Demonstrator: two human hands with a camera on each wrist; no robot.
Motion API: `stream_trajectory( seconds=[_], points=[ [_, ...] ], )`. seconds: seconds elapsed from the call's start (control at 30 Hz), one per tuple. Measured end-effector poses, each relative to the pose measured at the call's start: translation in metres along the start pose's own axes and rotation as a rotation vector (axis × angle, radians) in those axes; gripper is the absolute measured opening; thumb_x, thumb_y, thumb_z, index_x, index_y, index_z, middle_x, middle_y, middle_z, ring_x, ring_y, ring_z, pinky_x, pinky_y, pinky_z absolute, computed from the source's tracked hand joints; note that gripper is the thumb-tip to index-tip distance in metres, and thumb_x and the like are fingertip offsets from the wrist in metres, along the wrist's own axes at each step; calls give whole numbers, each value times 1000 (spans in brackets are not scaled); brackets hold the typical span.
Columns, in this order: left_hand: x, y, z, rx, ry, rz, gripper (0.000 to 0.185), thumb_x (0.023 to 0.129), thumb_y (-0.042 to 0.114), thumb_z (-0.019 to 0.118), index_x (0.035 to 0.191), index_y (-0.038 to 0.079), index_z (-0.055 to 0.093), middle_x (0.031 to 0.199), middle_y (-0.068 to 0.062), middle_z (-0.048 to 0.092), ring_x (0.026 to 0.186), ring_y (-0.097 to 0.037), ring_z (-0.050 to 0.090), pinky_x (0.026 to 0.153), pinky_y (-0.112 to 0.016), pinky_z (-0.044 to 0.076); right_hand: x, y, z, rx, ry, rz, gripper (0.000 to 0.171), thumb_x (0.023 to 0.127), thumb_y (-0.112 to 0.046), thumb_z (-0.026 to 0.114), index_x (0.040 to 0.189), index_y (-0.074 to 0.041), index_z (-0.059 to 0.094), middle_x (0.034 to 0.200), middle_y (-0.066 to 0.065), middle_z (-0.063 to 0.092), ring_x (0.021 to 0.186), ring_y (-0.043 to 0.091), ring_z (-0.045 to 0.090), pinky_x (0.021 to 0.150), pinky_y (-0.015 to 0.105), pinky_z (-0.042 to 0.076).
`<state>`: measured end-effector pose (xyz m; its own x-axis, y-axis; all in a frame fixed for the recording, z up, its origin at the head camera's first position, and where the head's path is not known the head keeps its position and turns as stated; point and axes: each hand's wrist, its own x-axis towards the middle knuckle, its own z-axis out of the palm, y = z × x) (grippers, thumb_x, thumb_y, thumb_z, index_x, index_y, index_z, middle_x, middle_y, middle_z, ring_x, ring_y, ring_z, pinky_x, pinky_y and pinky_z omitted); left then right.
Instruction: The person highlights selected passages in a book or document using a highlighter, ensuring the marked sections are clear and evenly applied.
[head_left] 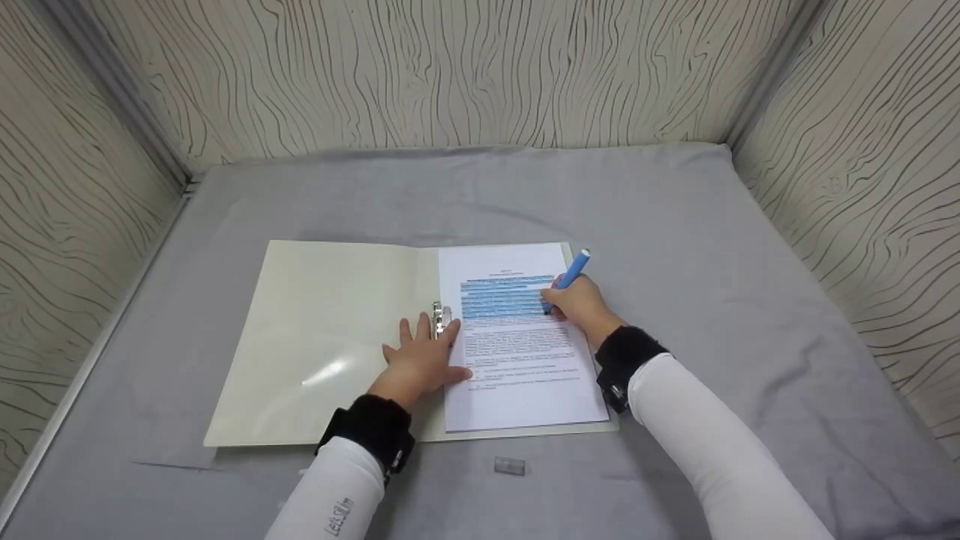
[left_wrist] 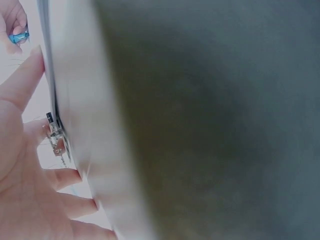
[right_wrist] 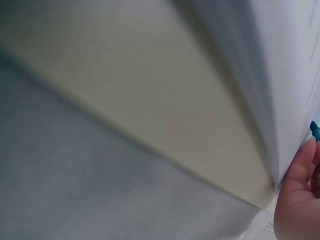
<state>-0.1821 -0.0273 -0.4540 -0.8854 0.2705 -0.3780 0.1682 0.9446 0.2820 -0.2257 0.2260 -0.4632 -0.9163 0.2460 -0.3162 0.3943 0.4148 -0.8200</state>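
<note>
A cream folder [head_left: 330,330] lies spread wide, with printed sheets [head_left: 525,409] on its right half. My right hand [head_left: 581,301] pinches a blue highlighter [head_left: 574,268], tip down at the right end of the blue-marked lines [head_left: 501,298] on the top sheet. In the right wrist view part of the right hand [right_wrist: 299,192] shows beside the highlighter's dark tip [right_wrist: 314,128]. With fingers spread, my left hand [head_left: 420,364] rests across the folder's spine, thumb on the sheet's left edge. Beside its fingers sits the metal ring clasp [head_left: 441,319], partly hidden.
A small clear grey cap-like piece [head_left: 510,466] lies on the grey cloth [head_left: 660,225] just below the folder. Wood-patterned panels [head_left: 450,75] stand behind the table and on both sides.
</note>
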Motion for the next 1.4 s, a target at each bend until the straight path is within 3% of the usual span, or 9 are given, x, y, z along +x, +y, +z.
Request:
stream_trajectory(
  seconds=[0.9, 1.4],
  points=[
    [-2, 1, -1, -9, -7, 2, 82, 79, 54, 65, 148, 31, 27, 153, -21, 8, 137, -47, 0, 97, -72, 14, 2, 5, -8, 5, 10, -27, 16, 84, -13, 63, 80, -5, 49, 64, 2, 49, 55, 11, 50, 52, 22, 42],
    [-1, 1, 0, -11, -2, -8, 83, 78, 52, 67, 148, 31, 27, 153, -20, 8, 137, -47, 0, 96, -72, 14, -1, 6, -15, -39, 8, -2, 21, 85, -18, 62, 91, -4, 49, 71, 3, 51, 59, 10, 51, 54, 22, 42]
  ],
)
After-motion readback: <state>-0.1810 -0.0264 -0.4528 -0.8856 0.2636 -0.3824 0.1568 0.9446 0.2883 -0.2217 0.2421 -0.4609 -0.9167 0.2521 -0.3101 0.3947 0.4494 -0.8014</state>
